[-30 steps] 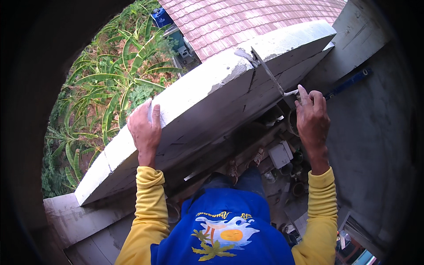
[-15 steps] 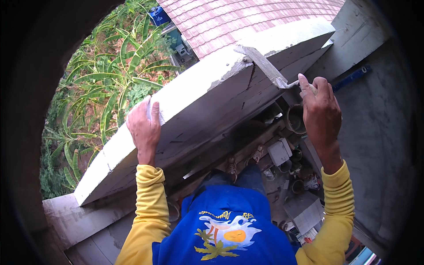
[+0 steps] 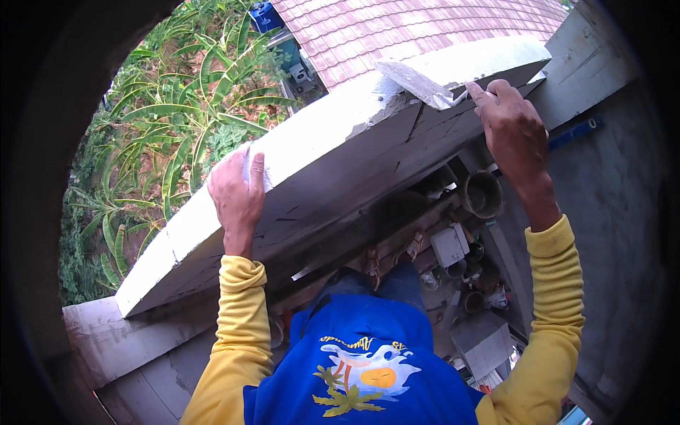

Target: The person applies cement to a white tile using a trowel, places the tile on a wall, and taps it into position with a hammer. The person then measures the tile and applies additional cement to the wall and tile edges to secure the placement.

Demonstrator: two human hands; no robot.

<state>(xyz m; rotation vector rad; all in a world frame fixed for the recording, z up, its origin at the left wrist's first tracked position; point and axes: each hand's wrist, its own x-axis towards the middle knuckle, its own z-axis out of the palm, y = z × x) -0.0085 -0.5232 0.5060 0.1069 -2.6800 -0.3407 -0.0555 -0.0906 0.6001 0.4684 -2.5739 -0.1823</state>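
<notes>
My right hand (image 3: 511, 127) is closed around the handle of a plastering trowel (image 3: 416, 82). The trowel's long, plaster-smeared blade lies over the near edge of a white wall top (image 3: 312, 142), where the rendering looks rough and chipped. Farther left along the same wall, my left hand (image 3: 236, 190) clasps the top, thumb on the upper surface and fingers toward the far side. Pale material shows beside that thumb; I cannot tell whether it is loose or part of the wall. The left fingertips are partly hidden.
Banana plants (image 3: 170, 142) and a tiled roof (image 3: 411, 28) lie beyond and below the wall. A blue spirit level (image 3: 575, 133) rests against the grey surface at right. Below are a bucket (image 3: 483, 195), several containers and a grey box (image 3: 449, 245) near my feet.
My right hand has moved up and away from me, so the trowel blade lies flatter and closer along the wall edge. My left hand stays on the wall; the view has shifted slightly.
</notes>
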